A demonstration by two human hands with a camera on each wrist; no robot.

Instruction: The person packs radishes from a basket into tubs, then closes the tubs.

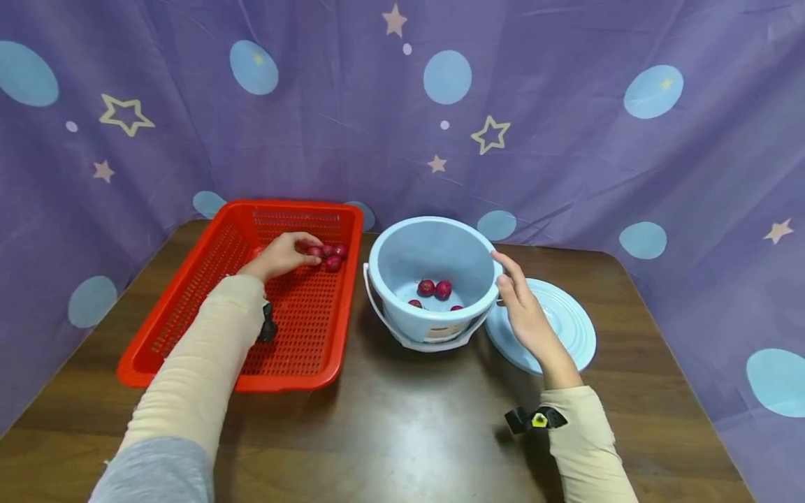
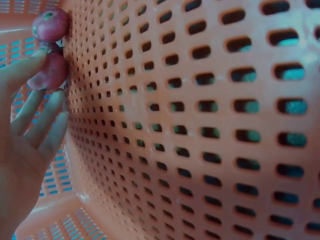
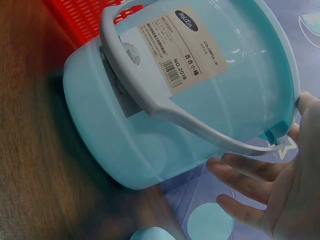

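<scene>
A person's left hand [image 1: 286, 255] reaches into a red plastic basket [image 1: 342, 335] at the left of a wooden worktop [image 1: 352, 440], thumb and fingers closed about one red radish [image 1: 313, 251]. Three more radishes [image 1: 333, 264] lie close beside it near the basket's far right corner. At centre, the right hand [image 1: 525, 314] touches the right side of a light blue bucket [image 1: 415, 251], its thumb and forefinger at the rim, the other fingers extended and spread along the outside. Four radishes [image 1: 443, 290] show at the bottom of the bucket (two side by side in full view, two partly hidden by the near wall). The pale handle [image 3: 197, 128] hangs down across the bucket's near side, over the lower part of a printed label [image 3: 185, 52] bearing the words "NO.2018". A round, light blue lid [image 1: 569, 318] lies flat on the worktop just right of the bucket, partly behind the right hand. Behind everything hangs a purple curtain [image 1: 352, 105] patterned with stars and blue dots. Cream sleeves [image 1: 195, 363] cover both forearms.
</scene>
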